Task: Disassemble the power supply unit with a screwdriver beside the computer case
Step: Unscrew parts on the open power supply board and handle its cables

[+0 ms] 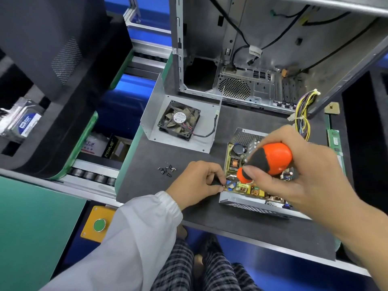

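Screwdriver (270, 159) tip hidden behind hands

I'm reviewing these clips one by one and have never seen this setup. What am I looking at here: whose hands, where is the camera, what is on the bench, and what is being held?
There is no robot: a person works with bare hands, filmed by one camera worn on the head, looking down. The right hand grips an orange and black screwdriver over the opened power supply unit, whose circuit board and copper coils show. The left hand pinches something small at the unit's near left corner; it is too small to name. On the dark work surface lie a small pile of loose screws, a fan on a bent metal cover, and the open computer case behind. A bundle of yellow wires rises from the unit.
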Tool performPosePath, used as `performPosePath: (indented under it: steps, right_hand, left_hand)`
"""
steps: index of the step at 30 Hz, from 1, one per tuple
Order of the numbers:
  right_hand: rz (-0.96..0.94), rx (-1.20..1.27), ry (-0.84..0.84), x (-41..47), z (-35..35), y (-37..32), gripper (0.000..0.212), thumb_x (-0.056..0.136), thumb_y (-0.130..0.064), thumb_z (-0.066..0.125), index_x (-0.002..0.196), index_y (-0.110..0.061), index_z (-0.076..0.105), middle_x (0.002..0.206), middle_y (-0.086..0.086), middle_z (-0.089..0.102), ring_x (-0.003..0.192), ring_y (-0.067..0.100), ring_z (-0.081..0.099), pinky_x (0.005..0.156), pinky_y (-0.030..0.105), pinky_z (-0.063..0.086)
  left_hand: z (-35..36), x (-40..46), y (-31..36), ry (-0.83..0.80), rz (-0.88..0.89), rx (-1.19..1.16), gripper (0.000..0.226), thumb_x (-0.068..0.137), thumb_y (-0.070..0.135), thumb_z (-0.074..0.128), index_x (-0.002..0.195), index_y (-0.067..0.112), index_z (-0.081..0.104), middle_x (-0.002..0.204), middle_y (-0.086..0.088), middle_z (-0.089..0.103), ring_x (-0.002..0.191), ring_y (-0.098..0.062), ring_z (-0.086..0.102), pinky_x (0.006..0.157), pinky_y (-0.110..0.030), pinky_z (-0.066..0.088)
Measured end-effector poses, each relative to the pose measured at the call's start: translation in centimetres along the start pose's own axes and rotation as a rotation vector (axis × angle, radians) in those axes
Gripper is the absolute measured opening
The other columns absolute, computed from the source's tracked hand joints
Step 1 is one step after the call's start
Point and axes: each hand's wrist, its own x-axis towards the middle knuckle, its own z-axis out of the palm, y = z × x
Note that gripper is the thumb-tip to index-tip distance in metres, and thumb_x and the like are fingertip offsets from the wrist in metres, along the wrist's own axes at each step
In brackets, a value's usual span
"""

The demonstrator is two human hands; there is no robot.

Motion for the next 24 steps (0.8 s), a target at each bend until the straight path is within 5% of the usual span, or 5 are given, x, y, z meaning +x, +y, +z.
performPosePath:
  steps: [7,11,15,20,24]
  right_hand:
    - [-0.102,-0.023,-0.282,2.2,-2.6,0.1,0.035,0.086,-0.049,0.064,0.098,-0.017,0.058,0.089,-0.002,0.056,0.081,0.017,0.054,0.072,0.026,0.042]
    - [-0.116,-0.023,-0.457,2.8,-4.4,-0.4,0.028,0.084,-0.038,0.067,0.106,-0.022,0.061,0.095,-0.009,0.06,0.087,0.009,0.056,0.079,0.027,0.043]
    - [-0.075,-0.035,-0.601,2.8,-5.6,-0.7,0.028,0.084,-0.031,0.071,0.11,-0.033,0.061,0.095,-0.017,0.058,0.095,0.004,0.052,0.082,0.023,0.04]
    - [-0.11,-0.101,-0.621,2.5,-5.5,-2.1,0.026,0.088,-0.042,0.064,0.109,-0.03,0.056,0.094,-0.016,0.056,0.091,0.004,0.05,0.08,0.024,0.041]
    - [-0.12,-0.505,-0.409,2.4,-5.3,-3.3,0.059,0.077,-0.078,0.033,0.086,-0.021,0.04,0.061,-0.01,0.04,0.058,0.017,0.046,0.047,0.03,0.031]
  left_hand:
    - [-3.2,-0.2,2.8,-0.116,0.142,-0.195,0.029,0.085,0.012,0.075,0.079,0.039,0.064,0.056,0.009,0.026,0.055,-0.01,0.025,0.057,-0.022,0.026]
    - [-4.9,-0.4,6.1,-0.211,0.273,-0.231,0.038,0.085,0.004,0.073,0.087,0.03,0.046,0.058,-0.004,0.019,0.055,-0.012,0.02,0.054,-0.019,0.02]
    - [-5.3,-0.2,7.2,-0.256,0.322,-0.211,0.034,0.084,0.001,0.072,0.079,0.029,0.054,0.059,-0.006,0.016,0.056,-0.016,0.016,0.054,-0.022,0.018]
    - [-4.1,-0.2,6.6,-0.23,0.298,-0.259,0.05,0.081,-0.001,0.074,0.057,0.023,0.037,0.056,0.013,0.02,0.053,-0.003,0.019,0.053,-0.014,0.019]
    - [-4.0,0.0,5.9,-0.192,0.276,-0.268,0.022,0.083,0.011,0.076,0.077,0.031,0.07,0.06,0.003,0.032,0.061,-0.01,0.028,0.06,-0.022,0.026]
